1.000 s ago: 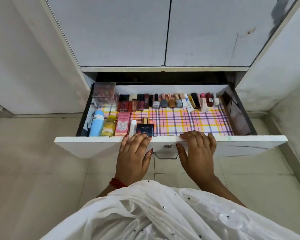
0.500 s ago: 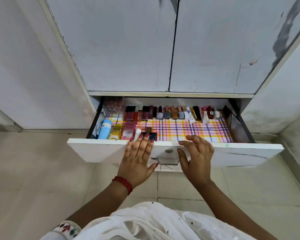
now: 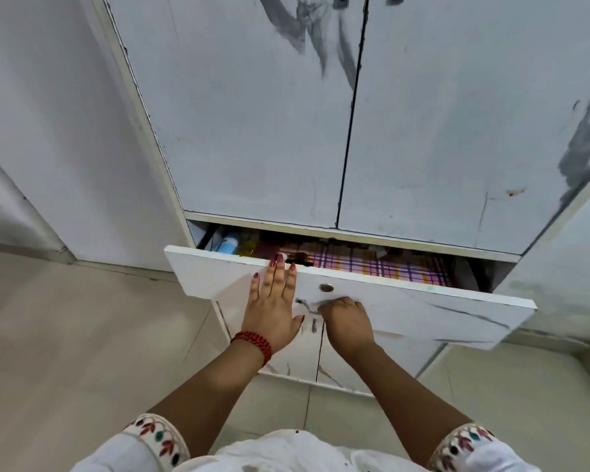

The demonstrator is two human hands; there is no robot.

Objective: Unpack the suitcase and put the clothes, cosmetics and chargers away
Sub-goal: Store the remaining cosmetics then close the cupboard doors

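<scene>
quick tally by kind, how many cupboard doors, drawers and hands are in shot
upper doors: 2
lower doors: 2
drawer, ajar: 1
hands: 2, left hand flat on the drawer front, right hand gripping the handle
total: 7

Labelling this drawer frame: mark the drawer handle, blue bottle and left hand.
drawer handle [image 3: 304, 304], head view, exposed metal end.
blue bottle [image 3: 228, 246], head view, visible pale-blue body.
left hand [image 3: 272, 310], head view, back of the hand.
</scene>
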